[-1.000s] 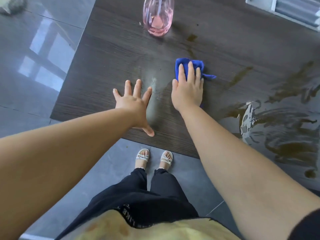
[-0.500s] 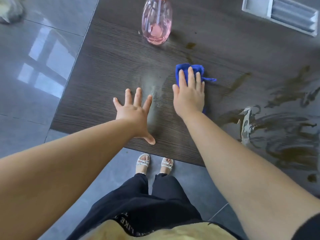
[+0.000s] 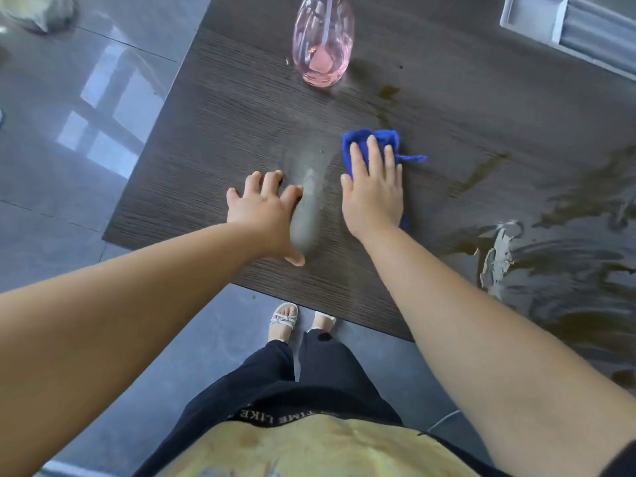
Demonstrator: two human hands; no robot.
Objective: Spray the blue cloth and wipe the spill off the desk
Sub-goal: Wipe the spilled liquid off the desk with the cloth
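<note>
Blue crumpled cloth stays pinned under the right hand, fingers straight, barely shifted; brown liquid spill at three o'clock unwiped.

Wearer seen from above: yellow top at the lower edge, faintly mottled; black trousers with pale capital lettering round the waistband, partly legible as "TIME LIKE"; white strappy open-toed sandals on the feet; a dark sleeve edge at the right upper arm; forearms unclothed down to the left grip and right grip.
</note>
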